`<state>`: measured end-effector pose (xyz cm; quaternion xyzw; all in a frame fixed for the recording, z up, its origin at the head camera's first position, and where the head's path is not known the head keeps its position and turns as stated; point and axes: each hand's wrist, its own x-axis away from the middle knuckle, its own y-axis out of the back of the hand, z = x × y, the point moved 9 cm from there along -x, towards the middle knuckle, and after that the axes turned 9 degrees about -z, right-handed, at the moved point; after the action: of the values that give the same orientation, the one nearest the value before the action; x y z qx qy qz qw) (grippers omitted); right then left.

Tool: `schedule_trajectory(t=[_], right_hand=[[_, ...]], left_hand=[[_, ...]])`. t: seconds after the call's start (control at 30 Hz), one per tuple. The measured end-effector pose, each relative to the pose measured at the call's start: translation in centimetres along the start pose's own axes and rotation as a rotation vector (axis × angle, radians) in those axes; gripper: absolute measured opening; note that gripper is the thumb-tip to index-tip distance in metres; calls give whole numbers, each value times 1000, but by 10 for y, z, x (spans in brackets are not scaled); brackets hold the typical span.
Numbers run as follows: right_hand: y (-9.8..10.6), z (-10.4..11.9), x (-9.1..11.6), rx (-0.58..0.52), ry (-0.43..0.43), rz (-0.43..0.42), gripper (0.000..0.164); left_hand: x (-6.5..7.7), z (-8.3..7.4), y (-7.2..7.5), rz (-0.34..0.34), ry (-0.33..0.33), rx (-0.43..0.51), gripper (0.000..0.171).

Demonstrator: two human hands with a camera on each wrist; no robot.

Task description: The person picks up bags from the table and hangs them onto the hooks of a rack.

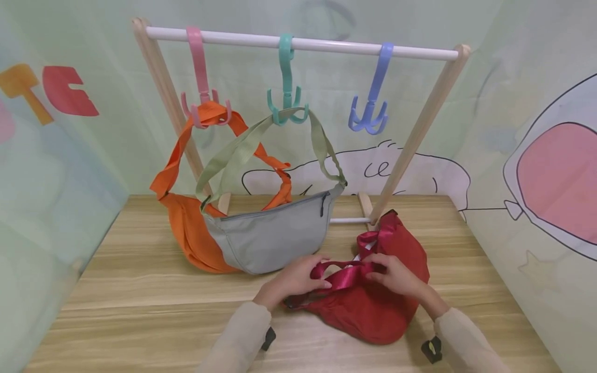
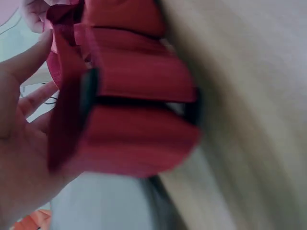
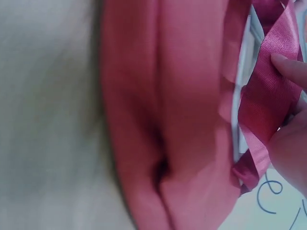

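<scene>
A red shoulder bag (image 1: 382, 311) lies on the table with its shiny strap (image 1: 344, 278) bunched on top. My left hand (image 1: 300, 277) holds the strap's left part between thumb and fingers. In the left wrist view the red strap (image 2: 139, 67) runs past that hand's palm, through a dark buckle, partly blurred. Farther right, my right hand (image 1: 394, 274) grips the same strap. The right wrist view shows the thumb (image 3: 290, 69) pressed on the satiny strap (image 3: 268, 91), beside the bag's blurred red body (image 3: 182, 96).
Behind stands a wooden rack with a white bar (image 1: 326, 45). An orange bag (image 1: 191, 233) hangs from the pink hook (image 1: 200, 72), a grey bag (image 1: 280, 238) from the green hook (image 1: 286, 72). The blue hook (image 1: 373, 98) bears nothing. Printed cloth walls (image 1: 536, 129) enclose the table.
</scene>
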<state>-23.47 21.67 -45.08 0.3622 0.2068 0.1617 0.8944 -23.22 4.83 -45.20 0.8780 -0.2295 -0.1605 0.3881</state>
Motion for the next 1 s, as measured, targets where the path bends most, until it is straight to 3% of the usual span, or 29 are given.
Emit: schedule_trajectory(t=[0.17, 0.4, 0.73, 1.0], right_hand=[[5, 9, -7, -18, 0, 18, 24], [8, 18, -12, -29, -17, 46, 27], [15, 29, -15, -33, -6, 36, 26], [21, 31, -17, -29, -44, 34, 27]], left_hand=[[-5, -10, 8, -37, 16, 25, 62], [-5, -16, 10, -91, -13, 56, 62], [0, -15, 6, -62, 22, 119, 66], [0, -18, 12, -110, -29, 147, 53]])
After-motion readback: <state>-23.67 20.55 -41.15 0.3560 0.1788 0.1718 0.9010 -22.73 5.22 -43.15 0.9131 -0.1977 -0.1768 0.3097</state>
